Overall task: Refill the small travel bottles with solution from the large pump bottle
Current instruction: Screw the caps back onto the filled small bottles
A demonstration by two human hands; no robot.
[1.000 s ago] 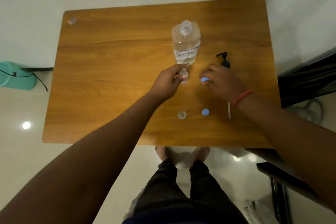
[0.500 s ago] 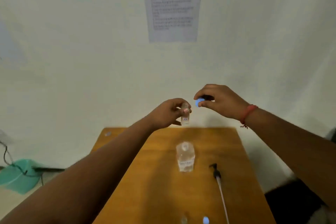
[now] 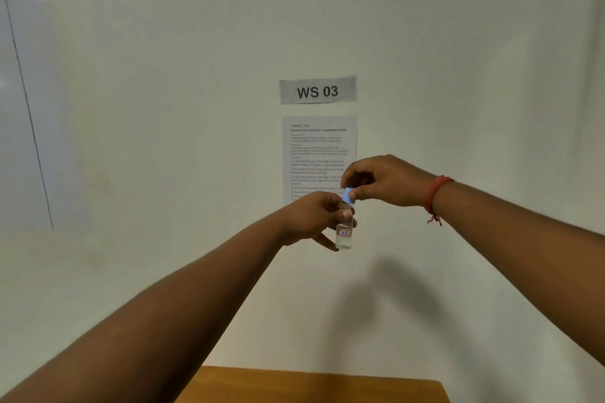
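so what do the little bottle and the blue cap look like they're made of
Small bottle: clear plastic or glass, hard to tell which; you can see through it, and it carries a small white label.
Blue cap: opaque, matte, evenly pale blue, probably moulded plastic.

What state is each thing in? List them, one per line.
small travel bottle: upright, raised in front of the wall, clear liquid inside, labelled.
blue cap: at the bottle's mouth, tilted; whether it is seated cannot be told.
left hand: grips the bottle's upper part.
right hand: pinches the cap.
table: only its far edge shows.
WS 03 sign: stuck on the wall.
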